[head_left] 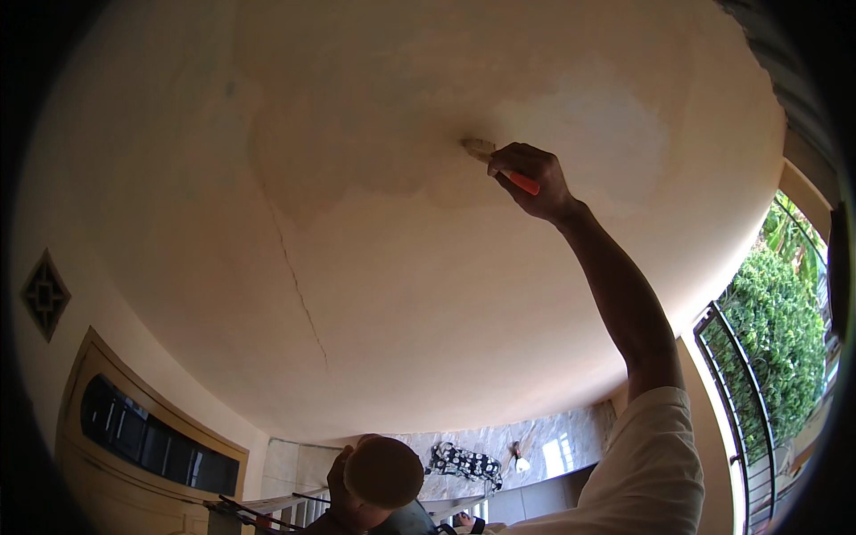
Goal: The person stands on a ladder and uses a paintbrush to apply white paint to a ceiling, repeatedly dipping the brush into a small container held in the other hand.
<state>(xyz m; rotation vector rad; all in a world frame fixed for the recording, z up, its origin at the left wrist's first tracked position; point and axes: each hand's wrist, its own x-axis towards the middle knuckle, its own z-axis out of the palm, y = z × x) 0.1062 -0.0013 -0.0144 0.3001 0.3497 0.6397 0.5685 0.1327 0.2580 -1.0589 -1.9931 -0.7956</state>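
My right hand (535, 178) is raised on a stretched-out arm and closed around a paintbrush (480, 149). Its orange handle sticks out below my palm, and the bristle end lies against the large cream wall (401, 294). Around the brush, darker patches and a paler patch (588, 134) mark the wall's surface. Low in the picture, my left hand (339, 481) is wrapped around the side of a round container (383, 471) with a tan, round top; what is inside cannot be made out.
A thin crack (299, 285) runs down the wall. At the lower left stand a wooden door with dark glass (147, 437) and a diamond-shaped vent (45, 294). Ladder rails (303, 510) and a patterned cloth (464, 464) show below. A metal railing (749, 383) and shrubs (776, 321) lie right.
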